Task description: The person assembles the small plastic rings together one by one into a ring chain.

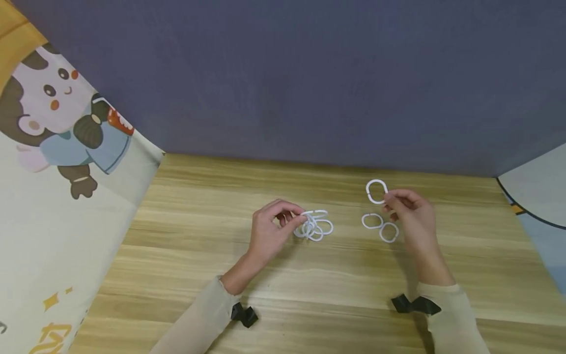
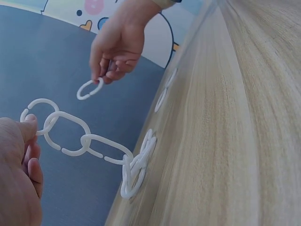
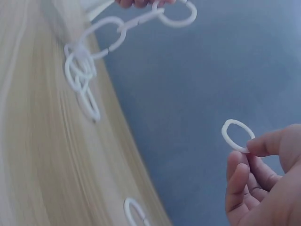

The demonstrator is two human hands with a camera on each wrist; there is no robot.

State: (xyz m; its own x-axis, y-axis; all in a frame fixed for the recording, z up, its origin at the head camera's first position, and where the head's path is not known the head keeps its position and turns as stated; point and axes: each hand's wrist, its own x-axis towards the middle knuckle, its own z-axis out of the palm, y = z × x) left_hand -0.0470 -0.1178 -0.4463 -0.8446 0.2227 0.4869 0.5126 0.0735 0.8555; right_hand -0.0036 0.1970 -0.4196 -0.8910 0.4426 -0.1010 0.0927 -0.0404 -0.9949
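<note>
Between thumb and fingertips, my left hand (image 1: 271,228) pinches the end link of a chain of white plastic C-shaped links (image 1: 311,227). In the left wrist view a few links of that chain (image 2: 87,142) hang in a slanting line, and the rest lie bunched on the tabletop. Over to the right, my right hand (image 1: 415,219) pinches one separate white link (image 1: 367,191) by its edge, held above the table. The right wrist view shows a small gap in this link (image 3: 224,133). The two hands are apart.
Two loose white links, one on the left (image 1: 372,214) and one on the right (image 1: 389,223), lie side by side on the wood-grain table (image 1: 212,196), below the right hand's link. A dark blue-grey panel (image 1: 283,88) rises behind the table. A cartoon-printed wall (image 1: 110,187) borders the left.
</note>
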